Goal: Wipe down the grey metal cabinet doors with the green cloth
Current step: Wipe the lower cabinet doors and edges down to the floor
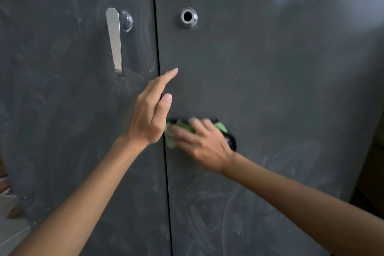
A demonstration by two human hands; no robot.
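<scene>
Our left forearm (83, 203) and right forearm (301, 199) fill the bottom corners, both reaching to the grey metal cabinet.

Right hand (205, 147) sits on the right door (270, 89). Its fingers (187, 131) are spread flat over the green cloth (170, 140), pressing it to the metal; thumb hidden. The hand is motion-blurred, so we read it as mid-stroke. Cloth is bunched under those fingers, showing past the fingertips on the seam side and again beyond the knuckles. There's a dark patch round that hand; can't tell what it is.

Left hand (149, 114) is edge-on just above the cloth, fingers straight and pressed together, thumb apart, holding nothing. Its fingertips cross the seam (161, 81) onto the right door. Touching or hovering, can't tell.

Lever handle (114, 41) on the left door (62, 110) is up and left of the left fingertips. Lock ring (188, 17) is well above them.

Our read on progress: the metal above the right fingers looks even. Chalky swirls (218, 203) below the right wrist and across the left door mean most of the area is left.

Doing the stroke well:
- flatten the cloth so the whole palm bears on it, not a wad
- overlap passes from the seam outward, then step down into the swirls
- use the left fingers to brace the door, clear of the stroke path
- refold to a clean face once it smears
- work round the handle and lock ring with fingertips; white specks sit near the handle tip
</scene>
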